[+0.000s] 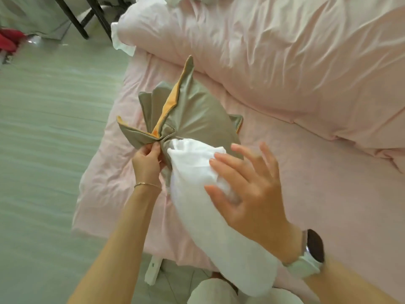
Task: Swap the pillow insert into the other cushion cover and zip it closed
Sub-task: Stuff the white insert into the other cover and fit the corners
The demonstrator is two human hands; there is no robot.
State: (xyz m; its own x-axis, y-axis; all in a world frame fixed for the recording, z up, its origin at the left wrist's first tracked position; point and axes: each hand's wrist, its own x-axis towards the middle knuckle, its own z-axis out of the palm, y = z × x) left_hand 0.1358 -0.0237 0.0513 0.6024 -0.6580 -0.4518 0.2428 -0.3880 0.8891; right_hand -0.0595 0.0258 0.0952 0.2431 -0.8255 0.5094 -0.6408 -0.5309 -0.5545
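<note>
A grey cushion cover (192, 115) with orange lining lies bunched on the pink bed. The white pillow insert (210, 207) sticks out of its opening toward me, its far end partly inside the cover. My left hand (146, 161) pinches the edge of the cover's opening at the left. My right hand (247, 191) is spread with straight fingers on the insert's upper right side, slightly blurred. A second cover is not visible.
A pink sheet (317, 194) covers the bed and a rumpled pink duvet (274, 51) is piled at the back right. Pale floor (43, 150) lies to the left, with black furniture legs (81, 20) and red items (11, 40) at the far left.
</note>
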